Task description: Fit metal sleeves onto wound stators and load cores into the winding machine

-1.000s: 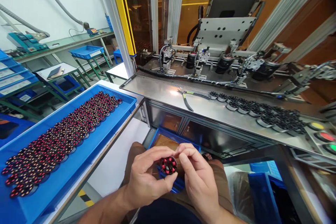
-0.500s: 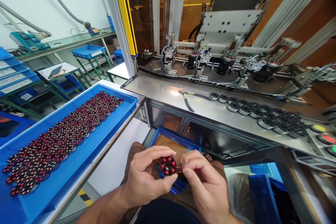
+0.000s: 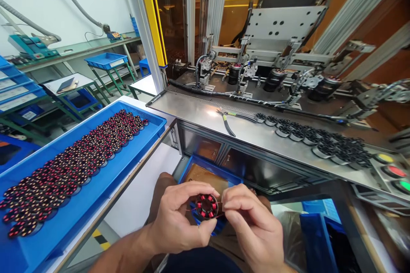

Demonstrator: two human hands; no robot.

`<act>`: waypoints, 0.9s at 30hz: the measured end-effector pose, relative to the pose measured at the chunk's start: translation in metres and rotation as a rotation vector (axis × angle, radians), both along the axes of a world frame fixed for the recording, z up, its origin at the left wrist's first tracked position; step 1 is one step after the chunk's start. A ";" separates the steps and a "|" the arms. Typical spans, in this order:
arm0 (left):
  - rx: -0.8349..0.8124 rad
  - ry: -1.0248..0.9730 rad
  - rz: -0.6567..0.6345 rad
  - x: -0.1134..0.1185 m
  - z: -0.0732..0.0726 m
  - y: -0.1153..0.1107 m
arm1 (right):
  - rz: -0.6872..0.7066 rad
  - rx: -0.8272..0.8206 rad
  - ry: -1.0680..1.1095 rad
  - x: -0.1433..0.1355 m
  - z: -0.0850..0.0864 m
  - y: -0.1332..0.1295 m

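Between thumb and fingers, my left hand grips a round black part with red coils by its rim, its coil face turned up. To its right, my right hand pinches thin reddish wires that come off the part; the very tips of the fingers hide the wire ends. Both hands are above my lap. On the left, a long blue tray carries rows of similar coiled parts.
Pliers with green and black handles lie on the metal ledge. Black ring parts crowd its right side, near coloured buttons. Behind stands a machine with several metal arms. A blue bin is at lower right.
The coiled part has turned slightly in my left hand, so its coils face the camera more. My right hand has shifted slightly, still at the wires. The view has moved a little.
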State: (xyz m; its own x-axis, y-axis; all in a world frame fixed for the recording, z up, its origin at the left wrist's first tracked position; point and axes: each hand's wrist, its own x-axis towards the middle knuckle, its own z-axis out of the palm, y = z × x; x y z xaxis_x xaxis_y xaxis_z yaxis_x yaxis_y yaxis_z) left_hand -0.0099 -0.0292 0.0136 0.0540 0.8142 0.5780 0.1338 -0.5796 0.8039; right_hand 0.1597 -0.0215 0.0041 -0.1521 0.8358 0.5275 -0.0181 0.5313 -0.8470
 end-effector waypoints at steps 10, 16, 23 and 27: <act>-0.211 -0.136 -0.150 -0.001 0.000 -0.001 | 0.077 0.122 -0.056 0.003 0.002 0.003; 0.015 0.003 0.028 0.003 0.003 -0.001 | -0.020 0.254 -0.007 -0.001 -0.002 -0.011; -0.223 -0.171 -0.124 0.006 0.004 -0.005 | 0.113 0.309 -0.043 0.011 -0.002 -0.004; -0.595 -0.424 -0.395 0.006 0.003 -0.007 | 0.195 0.257 -0.095 0.021 0.005 0.013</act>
State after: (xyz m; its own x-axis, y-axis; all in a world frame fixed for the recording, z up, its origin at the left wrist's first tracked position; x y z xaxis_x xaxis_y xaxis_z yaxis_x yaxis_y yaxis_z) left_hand -0.0036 -0.0365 0.0169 0.2749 0.9571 0.0922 -0.3737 0.0180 0.9274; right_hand 0.1810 -0.0082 0.0087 -0.3547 0.6273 0.6933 -0.0678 0.7223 -0.6882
